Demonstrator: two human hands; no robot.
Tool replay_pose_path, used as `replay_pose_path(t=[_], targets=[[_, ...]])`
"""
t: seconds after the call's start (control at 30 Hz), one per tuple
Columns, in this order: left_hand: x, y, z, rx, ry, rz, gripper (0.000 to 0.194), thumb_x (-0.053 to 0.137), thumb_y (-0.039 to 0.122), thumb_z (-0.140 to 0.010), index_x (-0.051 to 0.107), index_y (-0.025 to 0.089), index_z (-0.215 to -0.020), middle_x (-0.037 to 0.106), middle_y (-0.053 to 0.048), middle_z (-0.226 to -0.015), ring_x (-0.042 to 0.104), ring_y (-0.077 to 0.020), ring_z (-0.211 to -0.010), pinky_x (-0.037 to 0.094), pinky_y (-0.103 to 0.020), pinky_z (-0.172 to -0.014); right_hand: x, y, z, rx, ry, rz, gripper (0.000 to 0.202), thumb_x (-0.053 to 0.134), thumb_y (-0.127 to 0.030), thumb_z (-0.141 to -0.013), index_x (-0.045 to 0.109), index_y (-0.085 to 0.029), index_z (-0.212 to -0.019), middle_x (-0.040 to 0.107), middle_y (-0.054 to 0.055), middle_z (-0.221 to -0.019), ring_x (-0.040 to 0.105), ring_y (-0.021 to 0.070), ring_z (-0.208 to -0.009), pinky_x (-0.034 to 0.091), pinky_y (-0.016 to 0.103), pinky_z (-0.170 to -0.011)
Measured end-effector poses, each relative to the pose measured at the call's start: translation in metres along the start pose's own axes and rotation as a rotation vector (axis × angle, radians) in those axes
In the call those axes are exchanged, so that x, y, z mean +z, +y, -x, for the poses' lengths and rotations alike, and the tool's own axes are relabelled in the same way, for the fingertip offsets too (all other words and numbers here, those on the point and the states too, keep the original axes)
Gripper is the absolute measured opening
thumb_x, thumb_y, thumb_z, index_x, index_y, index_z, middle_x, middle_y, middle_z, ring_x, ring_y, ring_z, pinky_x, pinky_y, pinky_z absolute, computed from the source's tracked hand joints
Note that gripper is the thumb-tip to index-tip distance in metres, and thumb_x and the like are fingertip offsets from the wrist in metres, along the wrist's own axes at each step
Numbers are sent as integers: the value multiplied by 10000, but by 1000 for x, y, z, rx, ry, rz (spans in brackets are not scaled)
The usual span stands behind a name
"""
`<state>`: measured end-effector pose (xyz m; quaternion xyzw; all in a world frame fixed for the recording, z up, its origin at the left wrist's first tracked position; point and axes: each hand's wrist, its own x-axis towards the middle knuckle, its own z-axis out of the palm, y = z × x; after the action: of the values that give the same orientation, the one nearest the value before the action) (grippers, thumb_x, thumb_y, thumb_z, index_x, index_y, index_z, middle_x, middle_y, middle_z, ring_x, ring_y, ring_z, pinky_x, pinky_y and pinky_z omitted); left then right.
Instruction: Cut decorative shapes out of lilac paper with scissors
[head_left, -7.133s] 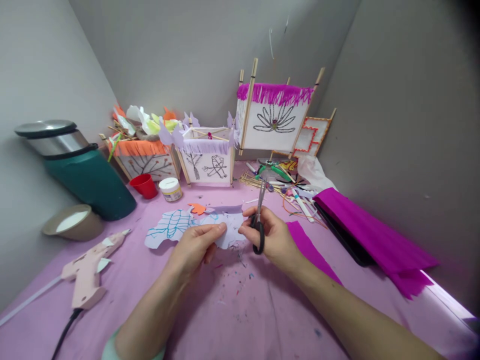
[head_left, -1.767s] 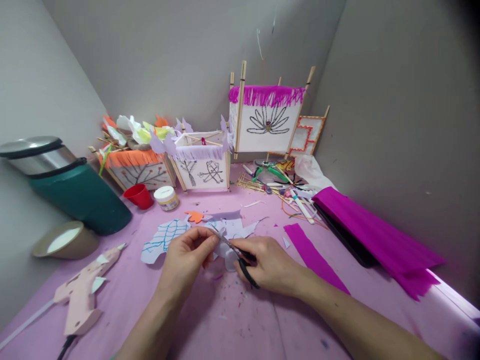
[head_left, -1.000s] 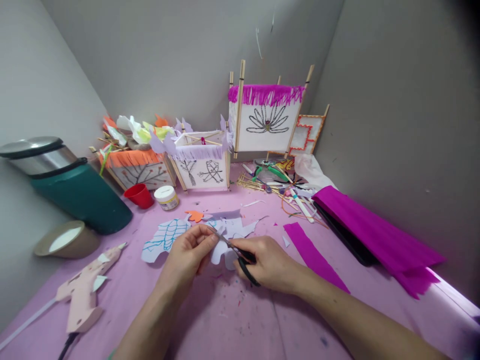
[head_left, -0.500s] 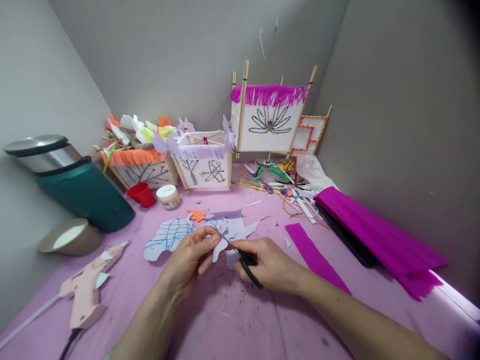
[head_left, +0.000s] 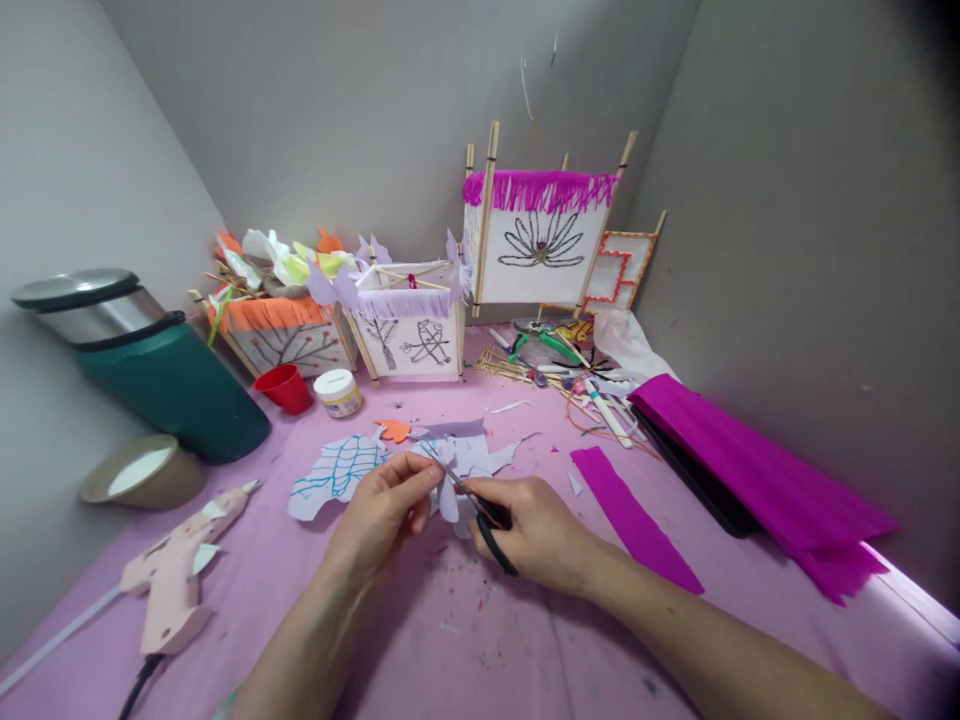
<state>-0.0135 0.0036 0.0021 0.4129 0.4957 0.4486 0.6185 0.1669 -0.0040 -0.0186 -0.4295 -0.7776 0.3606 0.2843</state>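
Note:
My left hand (head_left: 394,500) pinches a small piece of lilac paper (head_left: 448,500) between thumb and fingers. In my right hand (head_left: 529,530) is a pair of scissors (head_left: 492,520) with dark handles, fingers wrapped through them. The blades point up and left, meeting the paper at my left fingertips. Behind the hands lie lilac paper scraps (head_left: 469,450). A cut sheet with a blue line drawing (head_left: 337,475) lies left of them, and a small orange paper shape (head_left: 394,430) is just beyond.
A pink glue gun (head_left: 176,575), tan bowl (head_left: 142,475), green flask (head_left: 172,380), red cup (head_left: 283,388) and white jar (head_left: 337,393) stand left. Paper lanterns (head_left: 412,345) line the back. Magenta crepe paper (head_left: 750,460), a magenta strip (head_left: 637,520) and sticks (head_left: 525,368) lie right.
The paper piece in my left hand has turned a little, and its hanging end sits differently. The scissors' handles have shifted slightly. Both hands stay in nearly the same place.

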Motion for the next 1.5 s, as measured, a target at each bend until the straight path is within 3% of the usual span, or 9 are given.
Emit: replay_pose_path(t=[0.23,0.63,1.5], targets=[[3,1,2,87,102,-115,229,750,322,-643,593,168,-706,479,78,-432,367,-46,-346,241,-172,-359,0,1,0,-1,12,36,217,524,-152,-708,670,-204,-860,502,-47,-630,422,101,-579,286,196,-542],[3,3,2,-88,46,127,285,811,304,-544,607,150,-669,484,60,-420,376,-46,-369,259,-155,-345,3,1,1,-14,30,48,264,507,-129,-715,676,-209,-901,496,-46,-633,404,103,-579,286,197,-545],[1,-1,0,-101,-21,228,274,841,276,-533,629,150,-653,549,33,-471,434,-46,-391,297,-135,-334,9,1,2,12,53,28,239,516,-148,-732,673,-219,-897,486,-52,-619,384,96,-551,271,207,-526]])
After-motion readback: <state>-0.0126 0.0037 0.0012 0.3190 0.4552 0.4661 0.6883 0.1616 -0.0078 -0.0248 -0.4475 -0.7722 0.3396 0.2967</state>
